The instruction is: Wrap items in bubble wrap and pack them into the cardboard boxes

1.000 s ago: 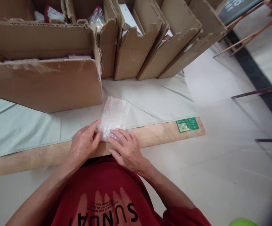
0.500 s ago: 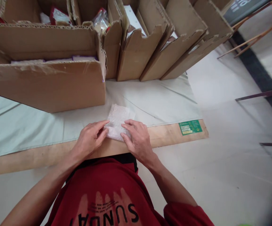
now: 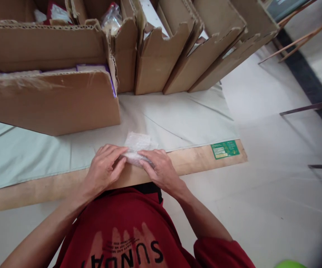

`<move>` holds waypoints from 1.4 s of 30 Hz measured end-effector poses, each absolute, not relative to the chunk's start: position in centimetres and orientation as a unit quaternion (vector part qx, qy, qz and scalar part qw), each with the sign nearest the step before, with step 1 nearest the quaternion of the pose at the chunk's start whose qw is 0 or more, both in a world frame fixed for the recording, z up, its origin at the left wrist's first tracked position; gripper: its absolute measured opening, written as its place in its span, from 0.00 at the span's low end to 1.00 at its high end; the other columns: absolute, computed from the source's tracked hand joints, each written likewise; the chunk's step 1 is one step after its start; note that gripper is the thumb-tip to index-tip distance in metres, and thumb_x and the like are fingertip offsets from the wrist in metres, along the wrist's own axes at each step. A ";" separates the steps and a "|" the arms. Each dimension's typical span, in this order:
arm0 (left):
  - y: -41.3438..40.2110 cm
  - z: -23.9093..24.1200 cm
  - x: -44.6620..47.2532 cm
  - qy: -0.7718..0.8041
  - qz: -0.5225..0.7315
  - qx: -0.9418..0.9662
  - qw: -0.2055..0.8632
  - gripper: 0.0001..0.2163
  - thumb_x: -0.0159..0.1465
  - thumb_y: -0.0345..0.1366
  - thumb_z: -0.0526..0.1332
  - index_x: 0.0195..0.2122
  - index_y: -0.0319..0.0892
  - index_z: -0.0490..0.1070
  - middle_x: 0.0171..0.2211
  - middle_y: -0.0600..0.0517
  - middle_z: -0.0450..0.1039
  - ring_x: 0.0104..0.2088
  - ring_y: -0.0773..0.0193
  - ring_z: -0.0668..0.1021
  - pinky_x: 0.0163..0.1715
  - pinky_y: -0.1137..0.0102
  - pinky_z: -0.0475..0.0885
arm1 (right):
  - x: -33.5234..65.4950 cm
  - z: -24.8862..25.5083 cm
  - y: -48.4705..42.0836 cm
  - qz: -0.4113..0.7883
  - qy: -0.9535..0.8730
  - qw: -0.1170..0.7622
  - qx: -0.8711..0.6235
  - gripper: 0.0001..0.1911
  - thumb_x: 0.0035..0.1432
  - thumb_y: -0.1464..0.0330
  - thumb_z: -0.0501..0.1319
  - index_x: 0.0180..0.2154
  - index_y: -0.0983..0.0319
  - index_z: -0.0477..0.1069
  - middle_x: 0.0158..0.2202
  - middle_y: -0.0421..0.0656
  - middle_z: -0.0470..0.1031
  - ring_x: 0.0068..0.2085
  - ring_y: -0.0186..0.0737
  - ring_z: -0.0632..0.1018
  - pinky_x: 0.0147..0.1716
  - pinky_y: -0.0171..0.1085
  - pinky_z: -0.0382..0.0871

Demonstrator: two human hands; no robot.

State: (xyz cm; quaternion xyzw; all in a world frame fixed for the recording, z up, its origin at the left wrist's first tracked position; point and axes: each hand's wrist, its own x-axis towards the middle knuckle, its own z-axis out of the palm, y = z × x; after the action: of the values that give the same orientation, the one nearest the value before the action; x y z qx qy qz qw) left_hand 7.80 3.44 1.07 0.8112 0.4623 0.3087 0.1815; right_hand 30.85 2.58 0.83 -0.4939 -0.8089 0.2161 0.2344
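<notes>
A piece of bubble wrap (image 3: 137,140) lies at the front edge of the cloth-covered table, its near part folded or rolled into a thick band. My left hand (image 3: 105,164) grips the left end of that band between thumb and fingers. From the other side, my right hand (image 3: 158,166) pinches the band's right part, thumb nearer to me and fingers on top. The far flap of the wrap lies flat beyond my fingertips. Whether anything is inside the fold, I cannot tell.
A large open cardboard box (image 3: 52,104) holding purple-edged packs stands behind my left hand. Several narrow cardboard bins (image 3: 161,63) line the back. The pale green cloth (image 3: 172,115) leaves a wooden front edge (image 3: 194,160) bare, with a green label (image 3: 225,149) at right.
The near part of the bubble wrap is folded further over, so its flat far part is shorter. Both hands have closed in on the band. The view has shifted slightly.
</notes>
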 end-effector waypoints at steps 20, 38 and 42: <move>-0.4 2.2 11.2 0.533 0.431 0.401 0.608 0.22 0.68 0.51 0.65 0.55 0.41 0.76 0.53 0.43 0.82 0.50 0.55 0.83 0.53 0.63 0.78 | 28.7 1.4 1.4 0.398 -0.658 0.366 -0.524 0.07 0.68 0.66 0.63 0.45 0.57 0.79 0.40 0.42 0.85 0.42 0.43 0.83 0.43 0.40 0.77; 0.4 2.9 5.8 0.525 0.258 0.544 0.602 0.13 0.65 0.40 0.62 0.49 0.50 0.79 0.42 0.51 0.81 0.41 0.57 0.79 0.41 0.67 0.71 | 28.1 5.6 5.8 0.384 -0.807 0.204 -0.400 0.02 0.65 0.70 0.66 0.40 0.58 0.75 0.36 0.39 0.83 0.37 0.41 0.81 0.41 0.41 0.74; 0.9 2.7 4.9 0.514 0.248 0.517 0.638 0.16 0.66 0.45 0.62 0.51 0.47 0.78 0.41 0.50 0.79 0.38 0.58 0.77 0.39 0.67 0.70 | 27.6 5.1 6.6 0.420 -0.777 0.232 -0.407 0.05 0.64 0.72 0.66 0.42 0.57 0.77 0.37 0.40 0.82 0.39 0.41 0.82 0.41 0.39 0.75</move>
State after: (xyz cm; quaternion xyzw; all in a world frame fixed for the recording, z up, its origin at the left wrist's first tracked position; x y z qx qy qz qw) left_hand 4.86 0.85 2.70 0.5173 0.5145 0.2475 0.6375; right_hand 27.65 6.55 5.05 -0.4068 -0.7771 0.4203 0.2325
